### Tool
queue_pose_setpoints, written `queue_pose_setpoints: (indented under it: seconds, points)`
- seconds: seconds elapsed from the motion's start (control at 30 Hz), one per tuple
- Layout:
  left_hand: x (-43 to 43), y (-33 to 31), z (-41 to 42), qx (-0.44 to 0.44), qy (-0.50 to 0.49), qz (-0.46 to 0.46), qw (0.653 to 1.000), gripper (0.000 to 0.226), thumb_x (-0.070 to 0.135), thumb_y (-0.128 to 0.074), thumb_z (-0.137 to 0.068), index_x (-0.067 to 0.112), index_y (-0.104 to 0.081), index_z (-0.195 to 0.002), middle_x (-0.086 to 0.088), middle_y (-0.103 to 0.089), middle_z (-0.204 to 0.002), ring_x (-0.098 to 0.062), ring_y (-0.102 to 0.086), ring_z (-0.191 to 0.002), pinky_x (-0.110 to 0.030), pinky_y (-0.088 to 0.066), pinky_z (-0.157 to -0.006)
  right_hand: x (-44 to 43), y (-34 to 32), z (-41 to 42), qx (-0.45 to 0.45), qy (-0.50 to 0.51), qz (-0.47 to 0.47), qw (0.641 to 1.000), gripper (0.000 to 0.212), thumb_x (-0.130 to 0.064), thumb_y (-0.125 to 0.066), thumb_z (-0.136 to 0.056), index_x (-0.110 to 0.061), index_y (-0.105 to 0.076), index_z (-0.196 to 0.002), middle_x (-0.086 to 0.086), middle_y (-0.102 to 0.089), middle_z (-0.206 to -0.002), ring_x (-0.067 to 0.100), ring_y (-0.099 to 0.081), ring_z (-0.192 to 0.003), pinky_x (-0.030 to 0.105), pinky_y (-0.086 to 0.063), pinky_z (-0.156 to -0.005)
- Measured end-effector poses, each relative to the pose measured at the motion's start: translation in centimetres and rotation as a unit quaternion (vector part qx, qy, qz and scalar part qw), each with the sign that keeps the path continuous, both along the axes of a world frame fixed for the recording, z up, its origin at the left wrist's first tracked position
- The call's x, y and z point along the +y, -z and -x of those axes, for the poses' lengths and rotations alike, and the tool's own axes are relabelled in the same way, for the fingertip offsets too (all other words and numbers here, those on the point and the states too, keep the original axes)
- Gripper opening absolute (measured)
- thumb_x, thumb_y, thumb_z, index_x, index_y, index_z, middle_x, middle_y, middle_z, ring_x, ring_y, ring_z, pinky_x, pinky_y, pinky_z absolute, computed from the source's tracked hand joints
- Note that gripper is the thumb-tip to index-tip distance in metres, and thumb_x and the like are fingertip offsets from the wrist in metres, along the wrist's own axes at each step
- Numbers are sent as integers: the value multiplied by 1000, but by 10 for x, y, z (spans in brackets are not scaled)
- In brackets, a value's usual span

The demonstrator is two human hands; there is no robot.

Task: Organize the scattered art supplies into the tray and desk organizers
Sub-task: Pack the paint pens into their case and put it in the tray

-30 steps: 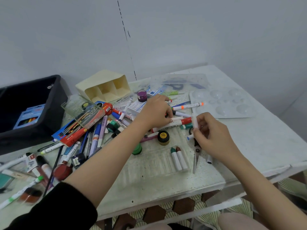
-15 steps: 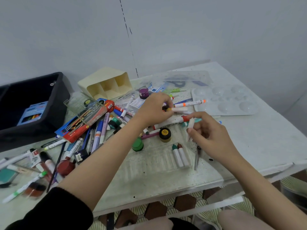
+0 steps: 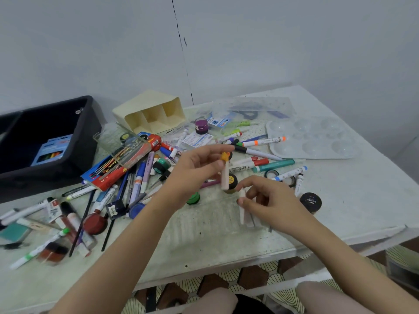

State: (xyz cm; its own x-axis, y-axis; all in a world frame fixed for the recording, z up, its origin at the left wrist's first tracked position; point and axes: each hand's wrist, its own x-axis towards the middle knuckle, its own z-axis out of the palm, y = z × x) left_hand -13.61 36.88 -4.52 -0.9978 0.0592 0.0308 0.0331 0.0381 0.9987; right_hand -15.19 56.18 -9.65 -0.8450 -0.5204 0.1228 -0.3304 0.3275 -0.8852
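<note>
My left hand [image 3: 195,168] is raised over the middle of the table and pinches a small white paint tube with an orange cap [image 3: 225,173], held upright. My right hand [image 3: 267,200] is lower and to the right, fingers closed on another white tube [image 3: 242,207] that rests among a few white tubes on the clear ribbed tray [image 3: 204,227]. A heap of markers and pens [image 3: 140,177] lies to the left. The cream desk organizer [image 3: 149,114] lies on its side at the back. The black tray [image 3: 45,141] stands at the far left.
A clear palette [image 3: 313,139] sits at the back right. Small jars lie around: purple [image 3: 201,125], green [image 3: 193,198], yellow-labelled [image 3: 231,181], black [image 3: 310,201]. A red pencil box [image 3: 122,164] lies under a clear lid. The table's front edge runs just below my forearms.
My left hand has lifted an orange-capped tube out of the marker pile toward me. My right hand has dropped down to the tubes on the clear tray. The camera has tilted slightly.
</note>
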Motion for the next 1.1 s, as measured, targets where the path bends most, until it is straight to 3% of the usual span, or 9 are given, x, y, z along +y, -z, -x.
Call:
queue_pose_setpoints:
  seconds: [0.1, 0.2, 0.33, 0.4, 0.5, 0.67, 0.8, 0.93, 1.1]
  points:
    - [-1, 9, -14, -24, -23, 10, 999, 29, -11, -54, -87, 13, -65, -100, -6, -64, -78, -12, -66, -72, -25, -55, -65, -1, 3, 0, 15, -4, -38, 999, 22, -29, -71, -80, -41, -58, -93, -16, -60, -69, 2, -46, -50, 12, -37, -50]
    - [3, 20, -26, -54, -45, 31, 997, 25, -12, -59, -84, 11, -65, -92, -10, -62, -76, -14, -66, -69, -27, -57, -64, -3, 4, 0, 31, -13, -60, 998, 21, -33, -72, -79, -41, -57, -91, -18, -60, -72, 1, -47, -53, 12, -38, -53]
    - [7, 34, -35, -74, -54, 90, 992, 25, -8, -65, -81, 16, -66, -88, -1, -65, -71, -16, -65, -67, -31, -58, -69, -3, 5, 2, 54, -22, -85, 995, 20, -34, -72, -79, -35, -63, -98, -16, -58, -67, 1, -48, -55, 12, -36, -55]
    - [9, 40, -37, -65, -60, 147, 985, 24, -4, -67, -80, 19, -66, -88, -1, -67, -73, -17, -64, -70, -32, -55, -72, -2, 5, 3, 66, -30, -110, 991, 24, -33, -71, -80, -33, -65, -103, -14, -57, -71, 0, -49, -60, 13, -36, -56]
    - [11, 46, -39, -37, -68, 206, 976, 22, 1, -68, -81, 21, -66, -91, -4, -67, -79, -15, -64, -76, -22, -52, -70, 0, 4, 4, 88, -42, -132, 986, 29, -30, -70, -82, -29, -66, -110, -12, -54, -79, -2, -49, -67, 16, -38, -61]
    - [14, 51, -39, 43, -57, 322, 944, 23, 11, -67, -84, 22, -70, -103, 8, -68, -88, 1, -61, -83, -12, -47, -71, 0, 2, 4, 112, -56, -158, 979, 35, -32, -69, -83, -29, -63, -117, -13, -49, -83, -4, -48, -71, 20, -41, -67]
    - [15, 50, -37, 92, -45, 388, 916, 23, 19, -69, -83, 22, -71, -106, 14, -66, -87, 5, -57, -79, -7, -41, -68, 2, 3, 5, 110, -62, -151, 980, 37, -32, -70, -82, -32, -60, -118, -14, -48, -82, -4, -48, -74, 15, -37, -65]
    - [11, 51, -36, 100, -33, 442, 891, 24, 28, -67, -85, 25, -70, -108, 13, -59, -85, 1, -47, -78, -12, -35, -67, 2, 3, 7, 107, -76, -163, 978, 32, -34, -71, -80, -31, -64, -111, -14, -48, -86, -4, -49, -77, 16, -40, -67]
    - [3, 48, -36, 93, -3, 444, 891, 28, 31, -68, -84, 27, -69, -112, 12, -59, -86, 3, -48, -77, -15, -38, -67, 4, 3, 9, 97, -104, -169, 975, 39, -34, -73, -78, -31, -61, -115, -17, -46, -92, -7, -47, -83, 8, -36, -70]
